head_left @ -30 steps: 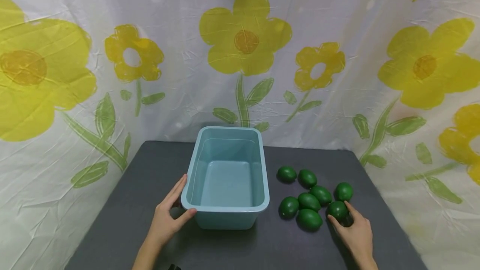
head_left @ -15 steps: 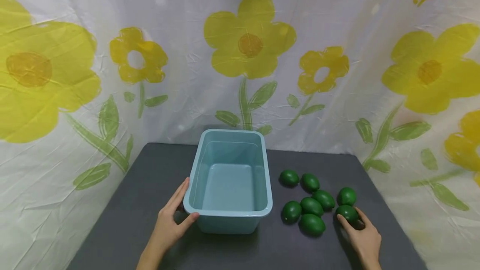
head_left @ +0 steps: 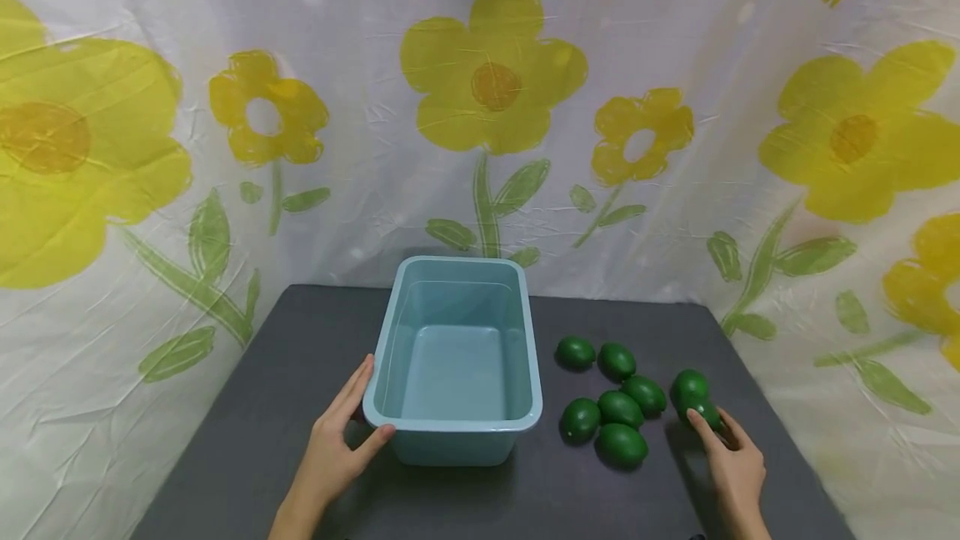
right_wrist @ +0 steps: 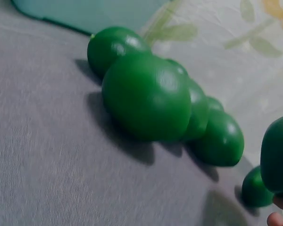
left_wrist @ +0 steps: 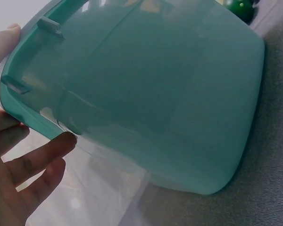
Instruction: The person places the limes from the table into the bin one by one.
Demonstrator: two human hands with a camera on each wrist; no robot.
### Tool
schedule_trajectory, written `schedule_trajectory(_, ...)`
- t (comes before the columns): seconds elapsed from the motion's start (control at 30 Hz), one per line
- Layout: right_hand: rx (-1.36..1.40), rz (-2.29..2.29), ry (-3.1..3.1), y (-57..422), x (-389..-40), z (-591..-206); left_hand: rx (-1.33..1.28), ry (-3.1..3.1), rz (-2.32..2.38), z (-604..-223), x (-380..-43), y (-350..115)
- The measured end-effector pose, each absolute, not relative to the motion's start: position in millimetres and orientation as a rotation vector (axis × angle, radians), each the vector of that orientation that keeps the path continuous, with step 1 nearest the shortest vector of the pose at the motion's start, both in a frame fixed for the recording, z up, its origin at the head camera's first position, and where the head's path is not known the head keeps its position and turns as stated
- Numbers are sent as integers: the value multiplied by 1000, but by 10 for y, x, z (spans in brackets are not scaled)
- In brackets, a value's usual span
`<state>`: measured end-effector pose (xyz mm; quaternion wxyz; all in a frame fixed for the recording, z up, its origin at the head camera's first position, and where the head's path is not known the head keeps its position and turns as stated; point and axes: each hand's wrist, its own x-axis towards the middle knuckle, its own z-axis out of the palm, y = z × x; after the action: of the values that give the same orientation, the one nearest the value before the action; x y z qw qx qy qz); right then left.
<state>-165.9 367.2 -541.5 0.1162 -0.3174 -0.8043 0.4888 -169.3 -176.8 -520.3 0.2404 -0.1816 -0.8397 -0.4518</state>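
My left hand holds the near left corner of a pale blue plastic bin. Its thumb lies at the front rim, its other fingers along the left outer wall; the left wrist view shows fingertips against the wall under the rim. At the right, my right hand pinches a dark green lime between thumb and fingers. A shadow falls on the cloth apart from this lime. It overlaps another lime behind it in the head view. Part of the right hand is cut off in its wrist view.
Several more limes lie in a loose cluster right of the bin. The bin's inside floor shows bare. Dark grey cloth covers the table. A white curtain with yellow flowers closes off the back and sides.
My right hand has lifted the pinched lime and moved it rightward and up, so it now overlaps the lime behind. The left hand and bin stay put; the head view shifts slightly.
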Motion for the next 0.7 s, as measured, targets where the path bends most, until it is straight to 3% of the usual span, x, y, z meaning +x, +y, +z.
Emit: schedule_trajectory(0.7,-698,1415,-2373,3280,-1764,-5123,-496,-2254,-1098,-5197,-1693,-1756)
